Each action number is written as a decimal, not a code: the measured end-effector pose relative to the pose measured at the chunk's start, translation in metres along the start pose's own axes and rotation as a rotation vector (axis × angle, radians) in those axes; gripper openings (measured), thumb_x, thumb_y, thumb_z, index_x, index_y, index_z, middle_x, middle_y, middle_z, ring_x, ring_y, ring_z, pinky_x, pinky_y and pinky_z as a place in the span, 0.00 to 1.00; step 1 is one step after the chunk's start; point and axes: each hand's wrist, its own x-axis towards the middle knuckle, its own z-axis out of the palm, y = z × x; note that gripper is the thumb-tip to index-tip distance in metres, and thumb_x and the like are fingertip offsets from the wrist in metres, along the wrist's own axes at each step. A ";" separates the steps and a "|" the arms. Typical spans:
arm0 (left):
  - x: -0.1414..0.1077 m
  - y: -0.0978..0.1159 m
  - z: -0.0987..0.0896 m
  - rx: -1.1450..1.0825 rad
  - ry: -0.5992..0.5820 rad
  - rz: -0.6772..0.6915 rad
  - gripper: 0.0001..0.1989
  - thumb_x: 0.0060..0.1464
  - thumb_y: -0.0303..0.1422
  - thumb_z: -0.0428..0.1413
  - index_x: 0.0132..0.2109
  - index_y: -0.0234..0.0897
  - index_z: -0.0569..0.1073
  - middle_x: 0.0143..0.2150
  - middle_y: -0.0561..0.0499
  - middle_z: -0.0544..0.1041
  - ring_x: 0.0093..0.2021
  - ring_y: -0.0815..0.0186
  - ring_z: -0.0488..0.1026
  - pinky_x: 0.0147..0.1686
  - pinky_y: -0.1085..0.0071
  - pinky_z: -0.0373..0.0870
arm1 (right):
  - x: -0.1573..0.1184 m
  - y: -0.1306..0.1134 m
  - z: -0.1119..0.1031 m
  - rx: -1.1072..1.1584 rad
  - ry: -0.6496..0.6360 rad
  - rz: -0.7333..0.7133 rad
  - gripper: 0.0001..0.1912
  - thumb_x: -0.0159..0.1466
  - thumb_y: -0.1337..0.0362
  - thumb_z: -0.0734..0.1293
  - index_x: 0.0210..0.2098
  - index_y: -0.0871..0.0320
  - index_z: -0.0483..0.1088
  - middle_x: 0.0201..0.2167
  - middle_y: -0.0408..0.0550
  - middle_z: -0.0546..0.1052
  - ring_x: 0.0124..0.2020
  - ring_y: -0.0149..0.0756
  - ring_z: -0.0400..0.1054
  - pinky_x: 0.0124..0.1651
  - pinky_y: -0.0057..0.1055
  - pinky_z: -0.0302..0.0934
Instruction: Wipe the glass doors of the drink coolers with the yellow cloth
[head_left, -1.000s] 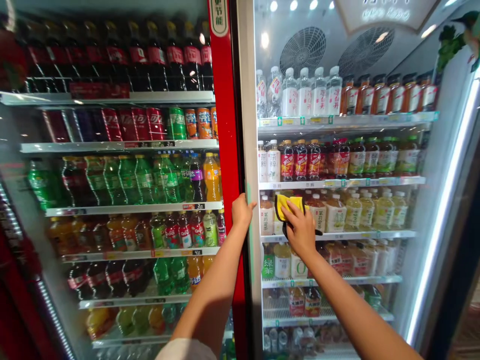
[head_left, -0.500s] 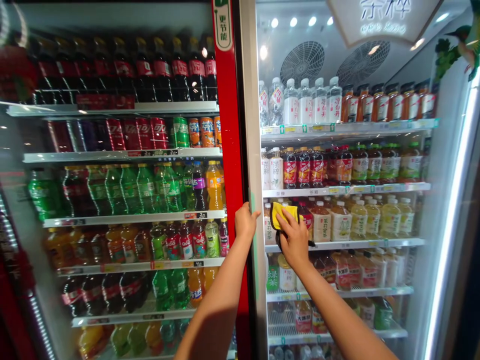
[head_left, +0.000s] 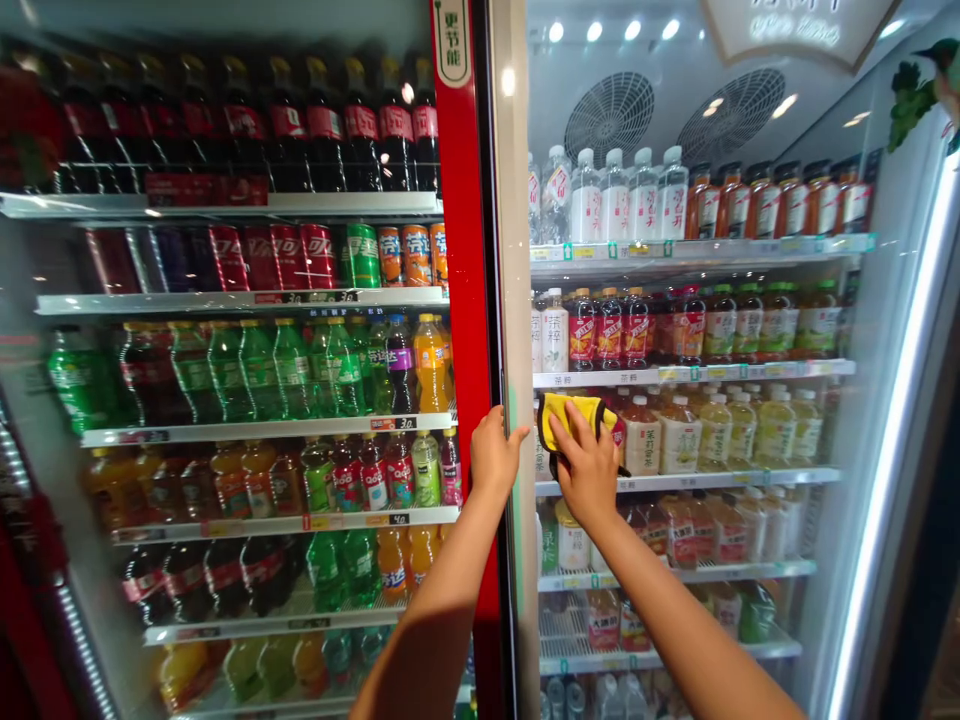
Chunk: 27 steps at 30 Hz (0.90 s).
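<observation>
My left hand (head_left: 496, 455) is closed around the edge of the right fridge's door frame (head_left: 519, 330), next to the red frame of the left fridge. Its thumb points right, and its fingertips are partly hidden behind the edge. My right hand (head_left: 590, 472) holds a yellow cloth (head_left: 561, 418) with dark trim flat against the glass door (head_left: 757, 265). The fingers are spread over the cloth, and a dark fold shows below it. Behind the glass near this hand stand bottles of pale tea drink (head_left: 643, 438) on a shelf.
The left fridge (head_left: 459, 250) holds rows of cola bottles (head_left: 322, 125), cans (head_left: 289, 258) and green soda bottles (head_left: 255, 370). In the right fridge are clear water bottles (head_left: 643, 195), shelves with price tags, round fan grilles (head_left: 609, 112) and a bright light strip (head_left: 889, 440) at the side.
The view has tilted and shifted slightly. The yellow cloth looks more spread out under my right fingers. My left hand stays at the door edge.
</observation>
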 end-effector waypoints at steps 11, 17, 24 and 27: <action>-0.047 0.035 -0.032 -0.053 -0.007 0.096 0.15 0.56 0.31 0.64 0.51 0.36 0.74 0.44 0.44 0.79 0.47 0.54 0.78 0.46 0.59 0.76 | -0.026 -0.007 -0.046 -0.030 0.035 -0.003 0.38 0.61 0.74 0.63 0.69 0.42 0.63 0.72 0.44 0.63 0.63 0.58 0.58 0.59 0.55 0.60; -0.094 0.072 -0.052 -0.040 0.039 0.128 0.16 0.59 0.33 0.62 0.53 0.36 0.73 0.46 0.42 0.78 0.48 0.53 0.78 0.47 0.58 0.76 | -0.047 -0.004 -0.095 0.022 0.063 -0.024 0.41 0.62 0.74 0.61 0.71 0.38 0.57 0.72 0.45 0.62 0.64 0.57 0.58 0.61 0.58 0.59; -0.155 0.121 -0.083 -0.015 0.098 0.280 0.17 0.65 0.35 0.55 0.57 0.34 0.73 0.48 0.41 0.74 0.53 0.52 0.74 0.54 0.51 0.73 | -0.071 -0.002 -0.165 0.121 0.094 -0.040 0.42 0.61 0.75 0.59 0.72 0.41 0.55 0.72 0.48 0.61 0.67 0.51 0.59 0.65 0.56 0.55; -0.176 0.134 -0.092 -0.068 0.108 0.340 0.17 0.65 0.35 0.53 0.58 0.36 0.74 0.60 0.37 0.68 0.63 0.48 0.67 0.61 0.45 0.68 | -0.080 -0.008 -0.196 0.163 0.136 -0.043 0.41 0.62 0.74 0.59 0.72 0.41 0.55 0.71 0.50 0.62 0.67 0.49 0.60 0.64 0.54 0.56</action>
